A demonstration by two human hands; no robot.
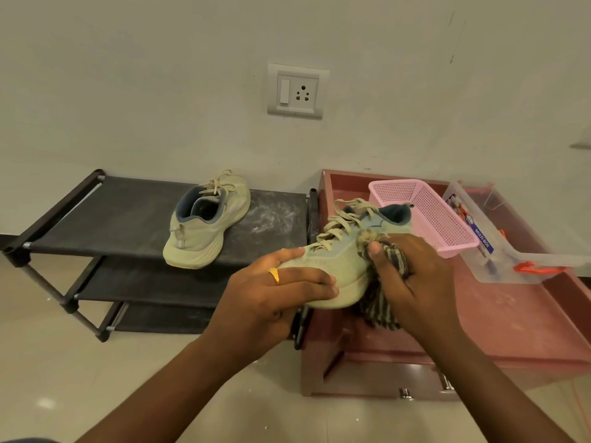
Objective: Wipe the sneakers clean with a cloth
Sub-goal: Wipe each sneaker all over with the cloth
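A pale green sneaker (343,266) with beige laces is held in the air in front of me, toe pointing left. My left hand (275,295), with a gold ring, grips its toe end. My right hand (412,279) presses a dark striped cloth (380,306) against the sneaker's side near the laces; part of the cloth hangs below the sole. The second pale green sneaker (204,225) lies alone on the top shelf of a black shoe rack (105,219), heel toward me.
A reddish-brown cabinet (499,321) stands right of the rack, bearing a pink perforated basket (425,212) and a clear plastic box (499,251) with orange clips. A wall socket (297,91) sits above. Pale tiled floor (96,378) lies in front.
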